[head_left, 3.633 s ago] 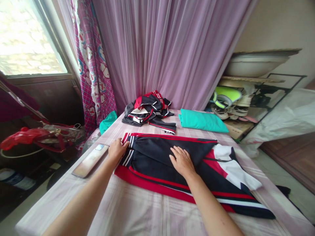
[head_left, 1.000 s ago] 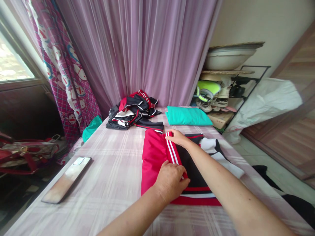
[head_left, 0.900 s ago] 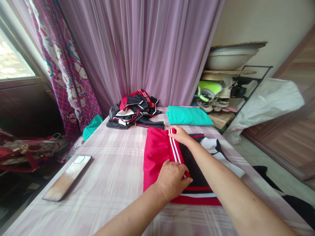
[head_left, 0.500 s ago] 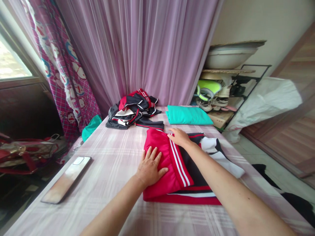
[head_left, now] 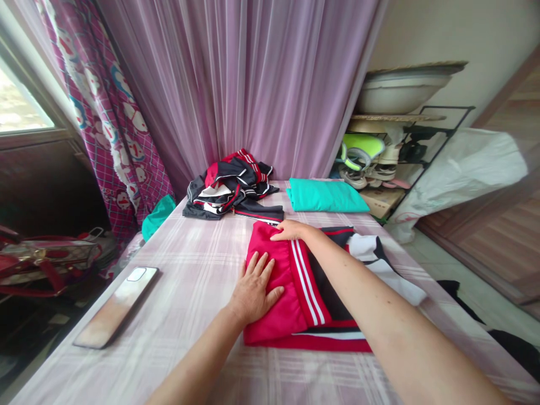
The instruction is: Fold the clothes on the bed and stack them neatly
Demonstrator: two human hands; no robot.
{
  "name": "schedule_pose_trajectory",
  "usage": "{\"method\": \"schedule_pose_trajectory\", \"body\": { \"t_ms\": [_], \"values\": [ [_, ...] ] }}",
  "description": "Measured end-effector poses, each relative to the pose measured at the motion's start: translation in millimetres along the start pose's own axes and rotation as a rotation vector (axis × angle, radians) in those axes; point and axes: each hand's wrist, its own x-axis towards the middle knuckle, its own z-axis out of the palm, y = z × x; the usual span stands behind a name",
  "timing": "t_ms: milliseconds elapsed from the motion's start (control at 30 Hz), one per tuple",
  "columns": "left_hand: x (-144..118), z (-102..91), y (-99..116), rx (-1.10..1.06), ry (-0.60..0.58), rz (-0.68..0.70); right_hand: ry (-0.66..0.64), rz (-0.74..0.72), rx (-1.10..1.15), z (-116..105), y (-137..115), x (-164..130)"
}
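Note:
A red, black and white striped garment (head_left: 312, 292) lies folded on the plaid-covered table (head_left: 189, 264). My left hand (head_left: 255, 287) rests flat, fingers spread, on the red folded part near its left edge. My right hand (head_left: 291, 230) lies palm down on the garment's far edge, fingers pointing left. Neither hand grips the cloth. A white section (head_left: 392, 275) of the garment sticks out to the right.
A crumpled pile of red and black clothes (head_left: 234, 188) and a folded teal cloth (head_left: 327, 196) lie at the table's far end. A phone (head_left: 118, 306) lies near the left edge. A shoe rack (head_left: 396, 163) stands at right, curtains behind, a red bag (head_left: 37, 256) at left.
The garment's left end was folded over to the right, halving its length. My left hand let go of the fold and now presses flat on it; my right hand slid left along the far edge.

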Motion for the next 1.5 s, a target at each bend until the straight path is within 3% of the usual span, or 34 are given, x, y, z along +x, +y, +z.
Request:
{"method": "schedule_pose_trajectory", "body": {
  "t_ms": [267,567,667,800,900,1033,1100,1200,1267,1500],
  "values": [
    [0,-2.6,3,-0.031,-0.026,-0.02,-0.033,-0.103,0.09,2,4,-6],
    [0,-1.2,2,-0.038,0.045,0.01,-0.056,0.035,-0.246,-8,-25,-14],
    [1,-5.0,14,-0.044,0.089,0.071,-0.039,0.097,-0.319,-26,-18,-15],
    [3,-8.1,38,-0.044,-0.013,0.103,-0.006,0.212,-0.367,-35,-1,-23],
    [4,-7.1,49,-0.062,-0.076,0.065,0.116,0.212,-0.365,-18,-1,-33],
    [3,-4.8,49,-0.103,-0.053,0.054,0.384,-0.033,-0.244,21,-15,-36],
    [1,-3.2,46,-0.134,-0.031,0.058,0.314,-0.1,-0.197,39,-20,-30],
    [-2,0.7,39,-0.223,0.013,0.038,0.097,-0.052,-0.186,58,-24,-18],
    [-4,3.9,33,-0.279,0.052,0.02,0.058,-0.034,-0.184,65,-25,-11],
    [-7,12.8,20,-0.354,0.096,0.049,0.293,-0.036,-0.249,76,-35,-14]
  ]
}}
